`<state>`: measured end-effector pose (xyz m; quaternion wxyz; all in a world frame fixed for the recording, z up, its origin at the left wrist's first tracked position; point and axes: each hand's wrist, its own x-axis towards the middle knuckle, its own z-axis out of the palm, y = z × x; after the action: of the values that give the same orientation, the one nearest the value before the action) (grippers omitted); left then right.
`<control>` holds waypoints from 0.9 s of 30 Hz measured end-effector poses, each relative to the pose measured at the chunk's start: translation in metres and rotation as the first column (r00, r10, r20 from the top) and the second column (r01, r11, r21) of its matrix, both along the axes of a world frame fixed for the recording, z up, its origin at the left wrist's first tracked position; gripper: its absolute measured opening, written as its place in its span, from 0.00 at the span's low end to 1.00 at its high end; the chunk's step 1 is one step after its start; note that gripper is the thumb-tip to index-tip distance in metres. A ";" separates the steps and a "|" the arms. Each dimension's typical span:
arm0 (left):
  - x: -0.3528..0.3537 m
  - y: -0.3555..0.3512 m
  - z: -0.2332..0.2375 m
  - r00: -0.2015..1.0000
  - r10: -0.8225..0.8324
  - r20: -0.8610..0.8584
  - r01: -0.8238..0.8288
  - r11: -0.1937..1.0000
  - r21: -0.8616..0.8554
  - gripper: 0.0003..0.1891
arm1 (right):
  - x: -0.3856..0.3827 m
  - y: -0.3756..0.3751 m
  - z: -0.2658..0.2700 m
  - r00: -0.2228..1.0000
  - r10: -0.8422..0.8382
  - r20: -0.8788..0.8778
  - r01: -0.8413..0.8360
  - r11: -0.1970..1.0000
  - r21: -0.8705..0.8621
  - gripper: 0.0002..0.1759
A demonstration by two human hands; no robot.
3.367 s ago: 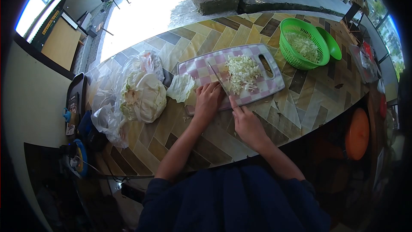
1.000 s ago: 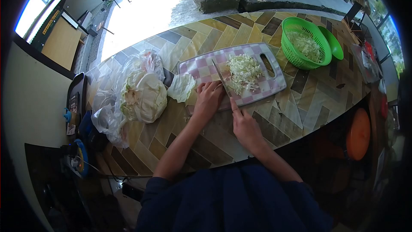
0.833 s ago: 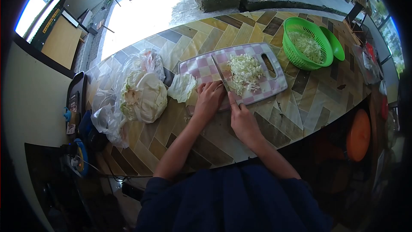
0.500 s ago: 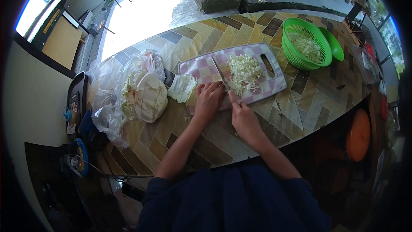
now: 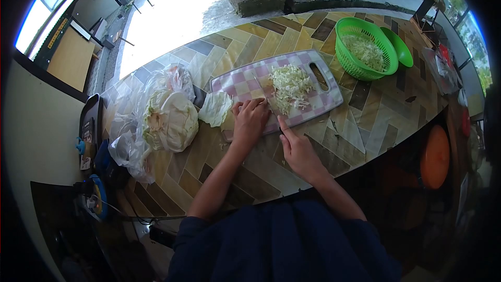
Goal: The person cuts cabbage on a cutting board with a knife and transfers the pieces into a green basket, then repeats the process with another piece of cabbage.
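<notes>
A checked pink-and-white cutting board point(image 5: 237, 81) lies on the table, bearing a heap of shredded cabbage point(image 5: 292, 86). My right hand point(image 5: 301, 156) grips a knife point(image 5: 270, 103) by its handle, index finger stretched along the top. The blade slants across the board and looks thin and edge-on, just left of the shreds. Curled against the blade's left side, my left hand point(image 5: 251, 120) presses down on cabbage that its fingers mostly hide. A loose cabbage leaf point(image 5: 215, 108) rests at the board's left edge. Farther left sits a cabbage head point(image 5: 171, 120) beside clear plastic bags point(image 5: 128, 149).
A green colander point(image 5: 365, 49) with shredded cabbage stands at the back right, a green bowl point(image 5: 401, 49) against it. Dark trays point(image 5: 91, 112) and cables line the left end. Plastic packaging point(image 5: 441, 70) lies far right. An orange round object point(image 5: 434, 156) is below the table edge.
My right hand has drawn slightly back toward me with the knife. My left hand stays in nearly the same place on the board. The whole view has shifted a little.
</notes>
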<state>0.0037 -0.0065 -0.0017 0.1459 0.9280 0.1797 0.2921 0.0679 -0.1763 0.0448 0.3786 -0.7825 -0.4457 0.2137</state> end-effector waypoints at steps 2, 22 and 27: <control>0.000 0.001 -0.001 1.000 -0.002 0.005 0.002 1.000 -0.002 0.11 | -0.003 0.000 -0.005 0.997 -0.011 0.073 0.013 1.000 -0.022 0.29; 0.003 -0.004 0.003 0.999 0.041 0.027 -0.039 0.995 -0.090 0.11 | 0.020 0.006 -0.012 0.994 -0.110 -0.010 0.111 0.993 0.042 0.24; 0.003 -0.005 0.007 0.999 0.046 0.008 -0.045 0.994 -0.097 0.11 | 0.008 0.005 -0.001 0.993 -0.092 -0.070 0.099 0.990 0.098 0.14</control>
<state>0.0067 -0.0119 0.0050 0.1850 0.9140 0.2139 0.2909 0.0760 -0.1713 0.0440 0.4422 -0.7753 -0.4053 0.1977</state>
